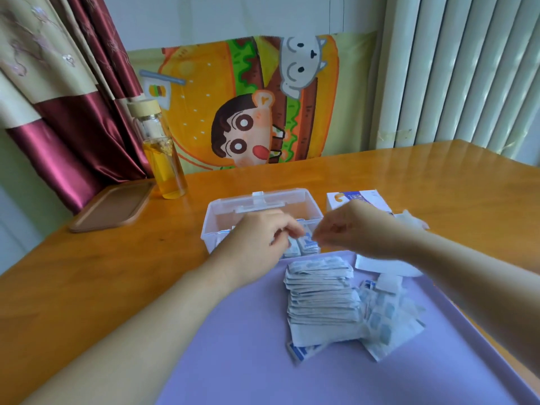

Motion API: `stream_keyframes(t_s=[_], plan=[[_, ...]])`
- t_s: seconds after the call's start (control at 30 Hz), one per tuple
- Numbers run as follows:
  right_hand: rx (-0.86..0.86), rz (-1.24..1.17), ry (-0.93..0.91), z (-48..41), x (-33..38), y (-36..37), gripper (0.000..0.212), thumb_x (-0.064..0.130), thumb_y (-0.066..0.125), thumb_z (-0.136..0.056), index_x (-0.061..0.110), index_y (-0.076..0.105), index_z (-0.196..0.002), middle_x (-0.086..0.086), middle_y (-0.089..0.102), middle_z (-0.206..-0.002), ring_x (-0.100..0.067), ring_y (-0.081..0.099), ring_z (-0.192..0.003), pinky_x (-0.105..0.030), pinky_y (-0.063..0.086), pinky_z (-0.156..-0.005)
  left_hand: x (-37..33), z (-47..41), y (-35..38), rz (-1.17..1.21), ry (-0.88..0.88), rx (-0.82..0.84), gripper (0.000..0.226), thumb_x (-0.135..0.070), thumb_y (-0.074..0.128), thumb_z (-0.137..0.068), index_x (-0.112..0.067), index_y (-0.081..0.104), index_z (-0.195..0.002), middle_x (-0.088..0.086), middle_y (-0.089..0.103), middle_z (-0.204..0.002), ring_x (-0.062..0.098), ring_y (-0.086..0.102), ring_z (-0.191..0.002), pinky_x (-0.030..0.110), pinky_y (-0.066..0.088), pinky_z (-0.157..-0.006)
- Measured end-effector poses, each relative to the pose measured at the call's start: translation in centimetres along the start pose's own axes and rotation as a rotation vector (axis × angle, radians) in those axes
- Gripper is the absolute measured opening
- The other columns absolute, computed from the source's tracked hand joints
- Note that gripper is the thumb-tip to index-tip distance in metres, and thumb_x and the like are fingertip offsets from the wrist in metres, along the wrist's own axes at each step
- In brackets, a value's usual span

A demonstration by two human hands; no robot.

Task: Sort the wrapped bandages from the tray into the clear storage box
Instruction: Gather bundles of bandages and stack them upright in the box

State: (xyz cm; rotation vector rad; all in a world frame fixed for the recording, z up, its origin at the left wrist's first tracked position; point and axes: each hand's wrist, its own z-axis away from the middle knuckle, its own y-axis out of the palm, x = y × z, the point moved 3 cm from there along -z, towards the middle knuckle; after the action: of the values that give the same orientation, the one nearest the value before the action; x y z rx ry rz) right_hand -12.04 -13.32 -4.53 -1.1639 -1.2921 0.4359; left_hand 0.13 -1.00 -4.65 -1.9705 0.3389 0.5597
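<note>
**Bundle at the box's near wall, main stack at 6 o'clock**

Your left hand (260, 238) has its fingers curled round a small bundle of blue-and-white wrapped bandages (302, 244). That grip sits right at the near wall of the clear plastic storage box (257, 204), whose lid stands open at the back. Your right hand (347, 229) is at 3 o'clock of the bundle, with its fingertips bunched toward it. The hand is blurred, so I cannot tell whether it pinches a wrapper or only touches one (treat it as undecided).

The box interior lies at 12 o'clock from the bundle and close by, so I judge that a short push forward and a release would drop the bundle inside. The bundle's long axis seems to run from 12 to 6, though the blur makes this uncertain.

Most of the work is left. On the flat lilac tray (222, 346), a fanned stack of wrapped bandages (321, 302) lies at 6 o'clock from both hands. Each wrapper's long axis runs from 9 to 3, and the stack itself stretches from 12 to 6. A looser scatter of bandages (388, 317) touches the stack's 3 o'clock side. Your right hand looks slightly nearer the top of the stack, so it is probably the better one for the next pick.

A blue-and-white cardboard carton (359, 197) stands on the wooden table (423, 182) at 3 o'clock of the box.
</note>
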Motion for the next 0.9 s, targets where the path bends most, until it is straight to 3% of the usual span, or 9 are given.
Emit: stream_keyframes(t_s=[0.1,0.23,0.3,0.4,0.53,0.6,0.7,0.77,0.9], plan=[[0.116,0.239,0.037,0.7,-2.2,2.6,0.019,0.015,0.056,-0.089,0.006,0.072,-0.096,-0.008,0.072,-0.094,-0.022,0.066,-0.090,-0.027,0.048,-0.079,0.6,1.1,2.3,-0.111,-0.018,0.130,0.033,-0.002,0.045,-0.092,-0.015,0.069,-0.110,-0.007,0.066,-0.107,0.000,0.057,-0.097,0.002,0.035,-0.083],[0.196,0.264,0.124,1.2,-2.3,3.5,0.022,0.022,0.059,-0.087,0.009,0.070,-0.100,-0.007,0.069,-0.097,-0.023,0.064,-0.093,-0.030,0.051,-0.080,0.4,2.1,5.6,-0.312,-0.007,0.356,0.031,-0.016,0.043,-0.096,-0.017,0.063,-0.119,0.000,0.055,-0.129,0.015,0.047,-0.121,0.027,0.037,-0.099],[0.205,0.241,0.130,1.3,-2.2,3.6,0.020,0.024,0.061,-0.086,0.013,0.070,-0.101,-0.004,0.069,-0.098,-0.021,0.064,-0.094,-0.026,0.049,-0.079,0.4,2.8,6.2,-0.324,-0.032,0.369,0.031,-0.021,0.042,-0.097,-0.019,0.060,-0.123,-0.003,0.054,-0.131,0.014,0.044,-0.124,0.033,0.039,-0.100],[0.224,0.257,0.121,1.7,-1.9,3.7,0.021,0.026,0.065,-0.085,0.015,0.070,-0.101,-0.003,0.069,-0.100,-0.021,0.063,-0.096,-0.025,0.048,-0.079,0.7,4.1,6.3,-0.292,-0.062,0.326,0.033,-0.026,0.042,-0.098,-0.025,0.055,-0.128,-0.011,0.051,-0.135,0.008,0.043,-0.126,0.029,0.037,-0.104],[0.246,0.370,0.039,1.7,-0.4,3.9,0.024,0.023,0.061,-0.089,0.019,0.067,-0.111,0.000,0.068,-0.108,-0.019,0.063,-0.099,-0.030,0.050,-0.088,0.2,5.3,5.7,-0.284,-0.053,0.307,0.033,-0.025,0.043,-0.097,-0.025,0.057,-0.126,-0.011,0.054,-0.132,0.007,0.046,-0.123,0.028,0.038,-0.103],[0.236,0.462,0.010,1.6,0.2,4.0,0.023,0.016,0.053,-0.091,0.019,0.068,-0.109,-0.002,0.067,-0.106,-0.023,0.062,-0.096,-0.028,0.049,-0.083,0.4,5.2,5.3,-0.247,-0.083,0.299,0.031,-0.024,0.045,-0.096,-0.025,0.060,-0.123,-0.012,0.057,-0.129,0.007,0.049,-0.119,0.028,0.039,-0.102],[0.151,0.514,-0.005,1.5,0.3,4.6,0.018,0.008,0.049,-0.084,0.013,0.065,-0.079,-0.009,0.061,-0.079,-0.028,0.054,-0.073,-0.032,0.045,-0.063,1.1,5.4,4.4,-0.118,-0.164,0.241,0.026,-0.021,0.050,-0.095,-0.023,0.065,-0.115,-0.010,0.059,-0.123,0.006,0.051,-0.116,0.019,0.037,-0.099],[0.104,0.542,-0.013,1.4,0.2,4.9,0.018,0.007,0.049,-0.082,0.014,0.066,-0.080,-0.007,0.062,-0.079,-0.028,0.058,-0.073,-0.028,0.042,-0.056,1.7,5.5,3.4,-0.038,-0.245,0.191,0.022,-0.022,0.051,-0.094,-0.026,0.066,-0.111,-0.010,0.060,-0.120,0.005,0.052,-0.114,0.020,0.039,-0.096],[-0.047,0.409,0.008,1.1,-0.5,4.4,0.018,0.013,0.050,-0.087,0.010,0.068,-0.086,-0.008,0.068,-0.081,-0.028,0.063,-0.078,-0.033,0.052,-0.063,3.0,6.1,1.7,0.031,-0.433,0.169,0.016,-0.035,0.053,-0.092,-0.041,0.066,-0.086,-0.021,0.065,-0.097,0.005,0.062,-0.097,0.026,0.050,-0.084]])
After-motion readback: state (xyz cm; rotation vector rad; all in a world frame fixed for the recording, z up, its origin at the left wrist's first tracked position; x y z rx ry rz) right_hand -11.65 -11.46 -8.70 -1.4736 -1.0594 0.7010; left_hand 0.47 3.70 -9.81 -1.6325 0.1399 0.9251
